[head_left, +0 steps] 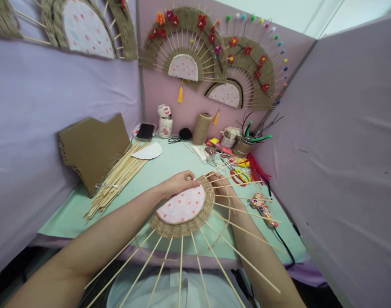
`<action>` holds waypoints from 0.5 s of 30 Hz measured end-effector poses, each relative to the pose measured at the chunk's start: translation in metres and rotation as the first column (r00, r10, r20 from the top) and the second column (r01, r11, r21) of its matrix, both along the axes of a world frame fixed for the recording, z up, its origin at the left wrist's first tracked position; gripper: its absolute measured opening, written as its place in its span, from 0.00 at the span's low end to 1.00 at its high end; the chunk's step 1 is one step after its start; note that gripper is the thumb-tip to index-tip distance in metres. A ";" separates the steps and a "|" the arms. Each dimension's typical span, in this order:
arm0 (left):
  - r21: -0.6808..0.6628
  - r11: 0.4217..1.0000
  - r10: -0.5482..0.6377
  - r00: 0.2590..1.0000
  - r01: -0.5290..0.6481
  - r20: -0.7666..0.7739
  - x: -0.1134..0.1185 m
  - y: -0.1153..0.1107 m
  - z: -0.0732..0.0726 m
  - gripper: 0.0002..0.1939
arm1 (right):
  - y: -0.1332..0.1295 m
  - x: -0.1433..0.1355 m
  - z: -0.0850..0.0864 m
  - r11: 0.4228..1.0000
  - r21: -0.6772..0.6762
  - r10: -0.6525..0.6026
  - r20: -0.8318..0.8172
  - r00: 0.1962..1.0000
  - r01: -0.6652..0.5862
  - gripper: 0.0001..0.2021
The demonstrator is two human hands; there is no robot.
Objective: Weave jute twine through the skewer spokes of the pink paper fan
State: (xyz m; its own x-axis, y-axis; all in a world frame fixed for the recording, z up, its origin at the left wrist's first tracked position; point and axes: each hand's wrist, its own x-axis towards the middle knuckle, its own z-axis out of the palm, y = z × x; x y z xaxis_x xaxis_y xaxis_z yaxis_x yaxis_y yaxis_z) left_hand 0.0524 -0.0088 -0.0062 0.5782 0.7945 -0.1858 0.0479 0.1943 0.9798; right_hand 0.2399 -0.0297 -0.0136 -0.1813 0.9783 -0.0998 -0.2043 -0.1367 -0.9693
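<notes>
A half-round fan piece (183, 205) with pink spotted cloth is held above the table's front part. Woven twine (179, 230) borders its curved side, and thin sticks spread out from it toward my body and to the right. My left hand (180, 184) grips the upper edge of the piece, fingers bent over the cloth's corner. Behind the sticks at the right end of the woven band is my right hand (220, 188), its fingers curled and partly hidden; what they pinch there is too small to make out. A loose loop of twine hangs across the sticks.
Bundled sticks (113, 184), cardboard (92, 145) and a white half-disc (147, 151) lie left. Behind stand a twine spool (202, 128) and a white jar (165, 125). Scissors (240, 176) and a glue gun (263, 209) with a cord lie right. Finished fans (185, 42) hang on the partition.
</notes>
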 end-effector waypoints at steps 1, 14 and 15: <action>-0.004 1.000 -0.003 1.000 0.003 -0.007 0.000 0.001 0.000 0.23 | 0.000 0.000 0.000 1.000 0.002 -0.001 0.015 1.000 0.001 0.16; 0.007 1.000 -0.007 1.000 0.006 0.008 -0.001 0.000 0.002 0.23 | 0.001 0.000 -0.006 0.999 0.007 -0.035 0.092 0.995 0.035 0.11; 0.007 1.000 -0.011 1.000 0.011 0.010 -0.001 0.001 0.001 0.23 | 0.002 0.001 -0.006 0.999 0.002 -0.042 0.095 0.995 0.042 0.12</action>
